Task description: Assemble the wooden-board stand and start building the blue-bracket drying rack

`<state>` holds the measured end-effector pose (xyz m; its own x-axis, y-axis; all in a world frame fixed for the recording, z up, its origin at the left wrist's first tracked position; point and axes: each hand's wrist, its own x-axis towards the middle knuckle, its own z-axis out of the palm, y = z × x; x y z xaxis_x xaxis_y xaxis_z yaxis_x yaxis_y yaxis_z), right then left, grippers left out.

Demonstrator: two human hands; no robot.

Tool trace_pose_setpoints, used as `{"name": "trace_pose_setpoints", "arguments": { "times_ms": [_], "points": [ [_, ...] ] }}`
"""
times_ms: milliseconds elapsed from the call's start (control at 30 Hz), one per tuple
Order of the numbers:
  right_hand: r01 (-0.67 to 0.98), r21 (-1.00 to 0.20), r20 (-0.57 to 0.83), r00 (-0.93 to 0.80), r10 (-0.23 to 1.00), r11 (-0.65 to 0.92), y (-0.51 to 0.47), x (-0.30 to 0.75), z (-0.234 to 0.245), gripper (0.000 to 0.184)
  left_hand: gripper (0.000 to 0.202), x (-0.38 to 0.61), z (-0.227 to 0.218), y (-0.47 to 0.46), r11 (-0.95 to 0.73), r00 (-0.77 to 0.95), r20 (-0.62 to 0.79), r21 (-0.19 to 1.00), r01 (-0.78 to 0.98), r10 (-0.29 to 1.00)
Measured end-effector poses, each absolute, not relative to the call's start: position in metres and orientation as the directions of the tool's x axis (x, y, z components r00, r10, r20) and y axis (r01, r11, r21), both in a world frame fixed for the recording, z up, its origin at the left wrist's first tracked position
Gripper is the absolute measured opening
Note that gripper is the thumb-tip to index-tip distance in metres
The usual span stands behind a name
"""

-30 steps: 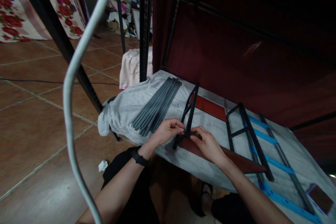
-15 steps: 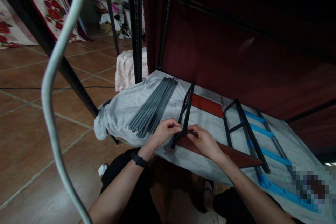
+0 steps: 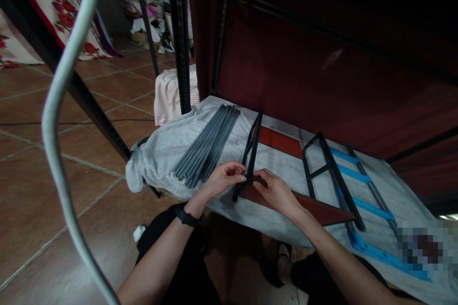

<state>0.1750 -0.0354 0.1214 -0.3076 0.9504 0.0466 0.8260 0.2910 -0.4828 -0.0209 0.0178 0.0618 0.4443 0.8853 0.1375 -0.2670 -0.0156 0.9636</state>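
A black metal frame piece [image 3: 252, 145] stands upright on a reddish-brown board [image 3: 282, 142] that lies on a grey cloth [image 3: 168, 145]. My left hand [image 3: 222, 178] pinches the frame's lower end from the left, fingers closed. From the right, my right hand [image 3: 275, 191] grips the same lower end, fingers curled around it. A bundle of several dark grey rods [image 3: 207, 145] lies just left of my left hand.
A second black frame [image 3: 331, 176] rests on blue-strapped parts [image 3: 361, 205] to the right. Black uprights [image 3: 179, 33] and a dark red panel [image 3: 322, 71] stand behind. A pale curved tube [image 3: 60, 119] hangs close at left. Tiled floor [image 3: 53, 176] lies below, with a striped cloth [image 3: 170, 93].
The view has shifted slightly; both hands stay on the frame's lower end with almost no movement.
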Motion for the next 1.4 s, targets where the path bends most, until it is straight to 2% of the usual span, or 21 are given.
{"name": "trace_pose_setpoints", "arguments": {
  "times_ms": [267, 533, 667, 833, 1000, 1100, 1233, 1300, 1400],
  "points": [
    [0.824, -0.485, 0.047, -0.311, 0.949, 0.294, -0.035, 0.176, 0.121, 0.017, 0.025, -0.018, 0.057, 0.019, -0.044, 0.424, 0.15, 0.967, -0.249, 0.893],
    [0.835, -0.465, 0.041, -0.312, 0.949, 0.294, -0.035, 0.177, 0.122, 0.018, 0.037, -0.025, 0.063, 0.017, 0.07, 0.509, 0.118, 0.94, -0.335, 0.852],
    [0.838, -0.46, 0.037, -0.311, 0.95, 0.292, -0.035, 0.177, 0.122, 0.018, 0.023, -0.02, 0.059, 0.019, 0.035, 0.414, 0.105, 0.948, -0.317, 0.904],
    [0.839, -0.466, 0.028, -0.302, 0.953, 0.28, -0.035, 0.176, 0.122, 0.019, 0.021, -0.022, 0.061, 0.019, -0.01, 0.481, 0.194, 0.934, -0.358, 0.855],
    [0.837, -0.467, 0.039, -0.301, 0.953, 0.284, -0.036, 0.176, 0.122, 0.019, 0.03, -0.022, 0.062, 0.019, 0.081, 0.448, 0.12, 0.91, -0.406, 0.886],
    [0.838, -0.464, 0.044, -0.302, 0.952, 0.287, -0.037, 0.175, 0.122, 0.019, 0.022, -0.02, 0.06, 0.02, 0.02, 0.392, 0.121, 0.941, -0.337, 0.912],
    [0.839, -0.465, 0.043, -0.297, 0.954, 0.282, -0.037, 0.175, 0.122, 0.019, 0.024, -0.024, 0.063, 0.02, -0.037, 0.444, 0.19, 0.943, -0.331, 0.876],
    [0.84, -0.464, 0.041, -0.296, 0.954, 0.281, -0.036, 0.175, 0.122, 0.019, 0.024, -0.027, 0.067, 0.019, -0.01, 0.469, 0.197, 0.928, -0.372, 0.861],
    [0.841, -0.461, 0.044, -0.299, 0.953, 0.284, -0.036, 0.176, 0.121, 0.02, 0.027, -0.028, 0.068, 0.02, 0.077, 0.458, 0.131, 0.91, -0.407, 0.879]
  ]
}}
